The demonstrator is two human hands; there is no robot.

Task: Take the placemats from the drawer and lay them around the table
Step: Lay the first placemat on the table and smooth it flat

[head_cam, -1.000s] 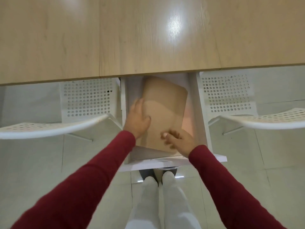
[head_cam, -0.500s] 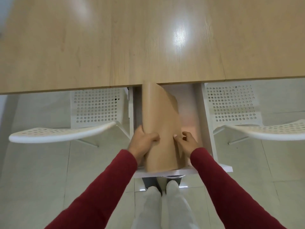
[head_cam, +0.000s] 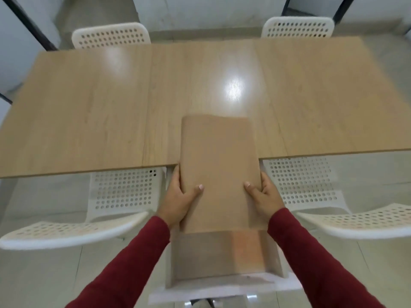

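Note:
A tan placemat (head_cam: 219, 165) is held up over the near edge of the wooden table (head_cam: 100, 116), its far end above the tabletop. My left hand (head_cam: 178, 198) grips its left edge with the thumb on top. My right hand (head_cam: 264, 196) grips its right edge the same way. Below them the white drawer (head_cam: 224, 285) stands pulled out, and more tan placemat material (head_cam: 218, 254) lies inside it.
White perforated chairs stand at the near left (head_cam: 73, 232) and near right (head_cam: 355, 218), flanking the drawer. Two more white chairs (head_cam: 111, 37) (head_cam: 298, 26) are tucked in at the table's far side. The floor is pale tile.
Both hands took hold of a placemat in the drawer, curled it up, then lifted it out and up over the table edge. The view has tilted up to show the whole table.

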